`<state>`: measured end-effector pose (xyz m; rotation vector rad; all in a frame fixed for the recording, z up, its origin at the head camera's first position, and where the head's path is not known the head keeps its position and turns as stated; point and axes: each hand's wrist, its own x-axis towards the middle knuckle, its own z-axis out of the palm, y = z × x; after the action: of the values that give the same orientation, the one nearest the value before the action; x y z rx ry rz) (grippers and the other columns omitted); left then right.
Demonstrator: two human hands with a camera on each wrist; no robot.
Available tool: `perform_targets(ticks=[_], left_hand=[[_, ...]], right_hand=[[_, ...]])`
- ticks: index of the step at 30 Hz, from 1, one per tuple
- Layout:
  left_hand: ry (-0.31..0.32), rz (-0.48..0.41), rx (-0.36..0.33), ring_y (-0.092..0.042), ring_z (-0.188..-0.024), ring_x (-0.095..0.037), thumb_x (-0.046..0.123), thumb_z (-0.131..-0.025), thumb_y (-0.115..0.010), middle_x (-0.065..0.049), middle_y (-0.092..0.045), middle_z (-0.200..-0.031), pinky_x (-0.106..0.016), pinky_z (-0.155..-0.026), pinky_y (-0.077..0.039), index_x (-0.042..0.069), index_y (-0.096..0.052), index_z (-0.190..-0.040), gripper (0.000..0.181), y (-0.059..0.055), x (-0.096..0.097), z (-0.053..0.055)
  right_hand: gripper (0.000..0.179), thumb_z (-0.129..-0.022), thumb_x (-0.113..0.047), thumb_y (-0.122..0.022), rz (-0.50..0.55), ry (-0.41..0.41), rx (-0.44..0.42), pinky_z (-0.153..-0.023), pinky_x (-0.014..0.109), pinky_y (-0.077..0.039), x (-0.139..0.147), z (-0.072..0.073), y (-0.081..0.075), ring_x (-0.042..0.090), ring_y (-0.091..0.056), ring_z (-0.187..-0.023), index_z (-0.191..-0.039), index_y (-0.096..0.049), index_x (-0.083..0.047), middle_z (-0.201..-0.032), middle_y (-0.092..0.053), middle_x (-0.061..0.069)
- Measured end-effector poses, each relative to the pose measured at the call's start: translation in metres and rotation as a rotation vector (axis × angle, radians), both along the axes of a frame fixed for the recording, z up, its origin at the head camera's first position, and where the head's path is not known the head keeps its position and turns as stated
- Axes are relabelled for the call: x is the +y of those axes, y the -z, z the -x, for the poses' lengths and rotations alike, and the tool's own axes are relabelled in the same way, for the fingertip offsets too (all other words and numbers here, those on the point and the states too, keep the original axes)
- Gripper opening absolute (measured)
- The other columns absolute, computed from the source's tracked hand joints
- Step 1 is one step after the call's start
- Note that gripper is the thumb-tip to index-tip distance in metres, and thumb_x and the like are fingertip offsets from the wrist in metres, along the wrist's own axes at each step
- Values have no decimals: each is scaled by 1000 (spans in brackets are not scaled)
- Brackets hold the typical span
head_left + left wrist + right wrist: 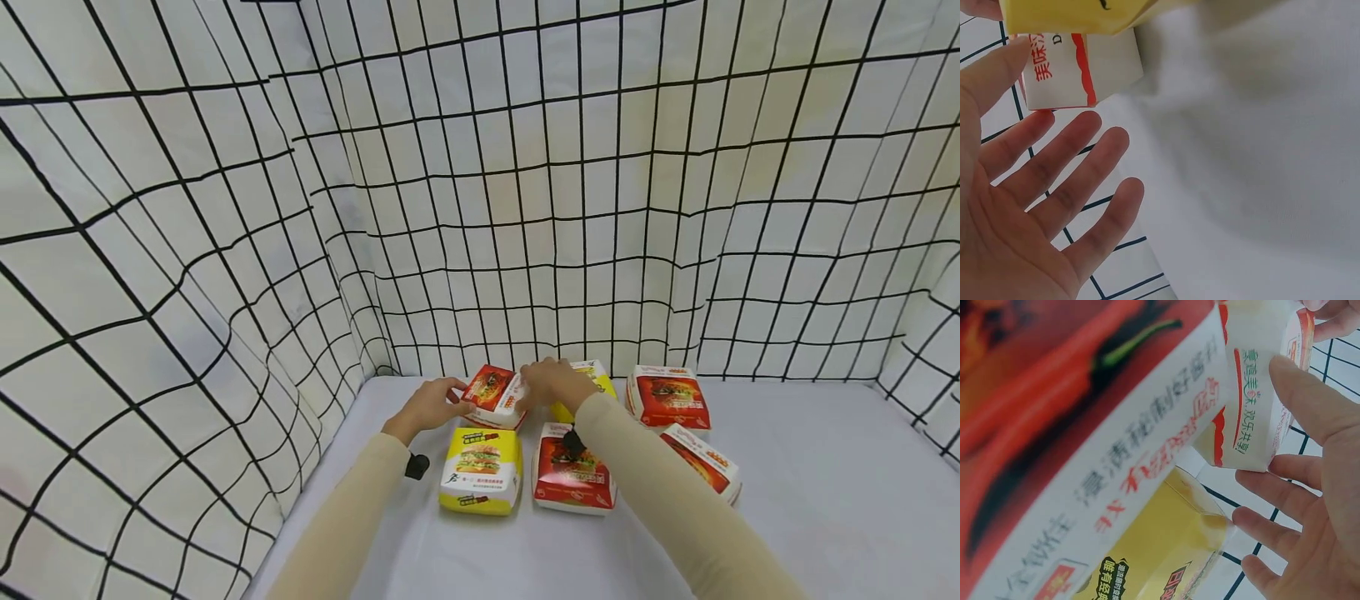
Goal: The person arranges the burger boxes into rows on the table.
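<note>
A red and white burger box (492,393) at the back left is held between both hands. From its left end, my left hand (426,408) grips it with thumb and index finger, the other fingers spread out in the left wrist view. My right hand (553,385) grips the opposite end; its thumb (1300,387) lies along the white side. Directly in front sits a yellow and white burger box (480,477). A second red burger box (562,483) lies beside that one, partly under the right forearm. Behind the right hand, another yellow box (597,377) is partly hidden.
Farther right stands a red burger box (669,402), with another red and white box (703,463) angled in front of it, partly covered by the right sleeve. Black netting (510,250) over white sheets walls the back and sides of the white table (825,483).
</note>
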<state>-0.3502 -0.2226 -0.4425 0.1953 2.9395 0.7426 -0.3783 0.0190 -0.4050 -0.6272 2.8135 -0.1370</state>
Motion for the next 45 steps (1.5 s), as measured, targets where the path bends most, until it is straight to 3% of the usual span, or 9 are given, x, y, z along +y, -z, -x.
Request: perform_targets(ticks=[14, 22, 33, 37, 45], left_hand=[[-44, 30, 37, -62, -93, -22, 37, -97, -70, -8, -71, -108, -38, -78, -52, 14, -67, -130, 41, 0, 1, 2], [-64, 38, 33, -64, -97, -24, 38, -98, -69, -10, -70, -113, -41, -81, -55, 14, -66, -130, 41, 1, -1, 7], [-79, 40, 38, -65, -96, -25, 39, -98, -68, -10, -71, -113, -41, -79, -55, 13, -66, -131, 42, -1, -1, 7], [-97, 31, 26, -65, -95, -24, 42, -97, -68, -10, -71, -114, -41, -80, -55, 12, -64, -132, 46, 0, -1, 6], [-85, -3, -6, -63, -111, -31, 55, -91, -70, -15, -64, -132, -51, -93, -54, 12, -53, -143, 70, -1, 1, 0]], right_hand=[[58, -93, -42, -74, -29, -42, 98, -120, 57, -32, -1, 0, 5, 34, -53, -132, -139, -58, -11, -136, -65, 10], [49, -95, -36, -73, -28, -49, 92, -121, 56, -30, -1, -6, 1, 32, -57, -130, -135, -60, -11, -133, -68, 8], [45, -95, -34, -73, -20, -60, 92, -119, 55, -32, 1, -12, -3, 30, -60, -125, -132, -62, -11, -128, -70, 7], [45, -94, -34, -74, -10, -52, 88, -117, 54, -33, 1, -13, -5, 30, -60, -122, -131, -62, -12, -126, -71, 6], [60, -94, -38, -73, 28, -13, 54, -123, 59, -24, 2, -9, -5, 36, -53, -137, -145, -53, -12, -145, -61, 11]])
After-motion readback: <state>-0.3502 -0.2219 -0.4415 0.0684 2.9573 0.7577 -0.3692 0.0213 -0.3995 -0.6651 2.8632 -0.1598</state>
